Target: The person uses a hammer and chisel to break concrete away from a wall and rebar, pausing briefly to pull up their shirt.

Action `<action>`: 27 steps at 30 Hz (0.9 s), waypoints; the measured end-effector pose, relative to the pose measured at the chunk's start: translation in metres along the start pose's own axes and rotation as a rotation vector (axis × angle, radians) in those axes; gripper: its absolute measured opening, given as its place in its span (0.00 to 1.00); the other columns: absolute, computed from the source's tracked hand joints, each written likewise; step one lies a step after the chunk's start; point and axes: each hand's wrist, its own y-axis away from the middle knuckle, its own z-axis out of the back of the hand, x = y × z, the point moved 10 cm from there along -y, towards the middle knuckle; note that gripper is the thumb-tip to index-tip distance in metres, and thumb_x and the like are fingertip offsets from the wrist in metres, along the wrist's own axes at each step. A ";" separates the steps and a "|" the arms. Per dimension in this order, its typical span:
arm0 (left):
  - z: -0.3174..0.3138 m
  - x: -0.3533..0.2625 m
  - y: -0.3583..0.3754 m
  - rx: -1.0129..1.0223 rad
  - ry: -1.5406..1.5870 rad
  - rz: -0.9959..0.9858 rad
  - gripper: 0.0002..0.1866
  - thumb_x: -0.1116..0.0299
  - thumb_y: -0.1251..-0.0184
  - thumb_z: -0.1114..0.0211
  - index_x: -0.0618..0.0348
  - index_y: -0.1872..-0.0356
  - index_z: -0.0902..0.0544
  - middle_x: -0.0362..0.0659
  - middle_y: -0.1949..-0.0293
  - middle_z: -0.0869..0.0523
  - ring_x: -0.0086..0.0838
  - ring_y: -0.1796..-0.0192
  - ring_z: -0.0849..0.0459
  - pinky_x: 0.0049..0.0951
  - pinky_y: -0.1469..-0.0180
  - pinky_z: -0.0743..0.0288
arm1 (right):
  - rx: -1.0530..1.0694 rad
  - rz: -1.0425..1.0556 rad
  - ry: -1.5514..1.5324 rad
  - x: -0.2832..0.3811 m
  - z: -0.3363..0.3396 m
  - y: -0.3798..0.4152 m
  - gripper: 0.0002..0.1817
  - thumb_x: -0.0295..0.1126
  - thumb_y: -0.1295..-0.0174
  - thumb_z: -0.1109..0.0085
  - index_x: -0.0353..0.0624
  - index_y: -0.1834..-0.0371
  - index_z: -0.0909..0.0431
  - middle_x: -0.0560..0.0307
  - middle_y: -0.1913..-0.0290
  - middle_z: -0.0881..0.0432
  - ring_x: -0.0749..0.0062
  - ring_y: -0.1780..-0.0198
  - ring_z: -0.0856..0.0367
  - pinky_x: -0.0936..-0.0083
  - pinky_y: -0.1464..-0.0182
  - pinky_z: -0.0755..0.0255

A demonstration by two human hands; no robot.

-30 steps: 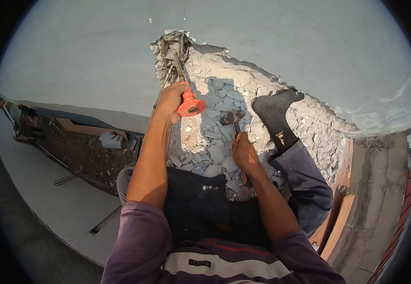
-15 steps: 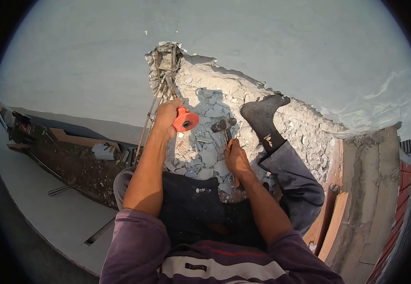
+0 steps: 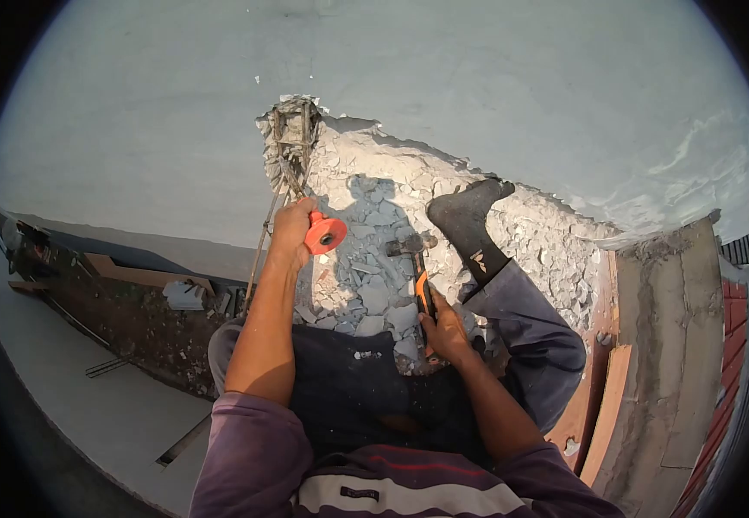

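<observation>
My left hand (image 3: pixel 290 231) is wrapped around a chisel with a round orange hand guard (image 3: pixel 316 228), its flared end facing me. Beyond the fist, the chisel's shaft points up toward the broken column base, where bare rebar (image 3: pixel 278 129) shows. In my right hand (image 3: pixel 445 331) is a hammer (image 3: pixel 410 246) with a dark steel head and a black and orange handle. The head hangs over the rubble, apart from the chisel. Broken concrete pieces (image 3: pixel 376 296) lie between my hands, partly in shadow.
A grey plastered wall (image 3: pixel 478 78) rises ahead with a jagged lower edge. My booted foot (image 3: pixel 465 216) rests on the rubble to the right. Planks (image 3: pixel 607 414) and a concrete ledge (image 3: pixel 668 345) lie further right. Lower ground with debris (image 3: pixel 145 302) is at left.
My right hand now grips the hammer lower on its handle, farther from the head, and sits closer to my body. The view has tilted slightly; my left hand still holds the chisel.
</observation>
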 end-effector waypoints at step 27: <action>-0.007 0.008 0.013 -0.021 0.077 0.015 0.04 0.75 0.37 0.37 0.65 0.69 0.22 0.44 0.75 0.20 0.31 0.77 0.20 0.34 0.75 0.23 | 0.027 -0.026 0.139 -0.009 -0.008 0.012 0.37 0.33 0.33 0.40 0.38 0.23 0.43 0.25 0.49 0.19 0.29 0.47 0.19 0.50 0.43 0.26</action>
